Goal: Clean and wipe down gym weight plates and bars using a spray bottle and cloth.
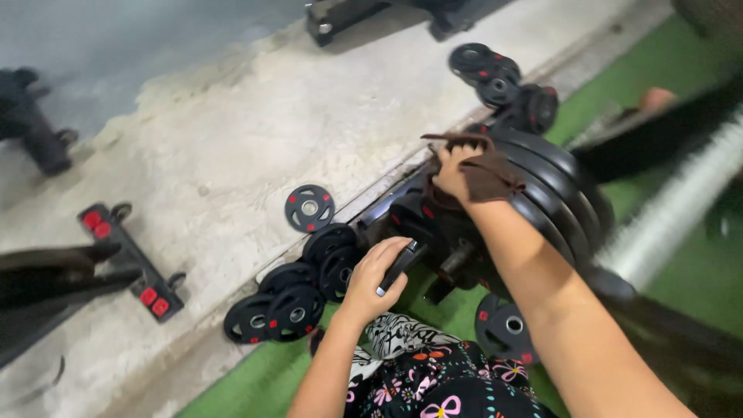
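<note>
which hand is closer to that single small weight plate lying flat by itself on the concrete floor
Left. The left hand, gripping a dark phone-like object, sits just right of and below the lone plate. The right hand rests farther right, on the big upright plates.

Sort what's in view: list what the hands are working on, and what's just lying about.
In hand:
left hand gripping a dark phone
right hand, brown cloth, on the stacked large weight plates

Lying about:
single small plate on the concrete
small plates cluster
black-and-red rack foot
</note>
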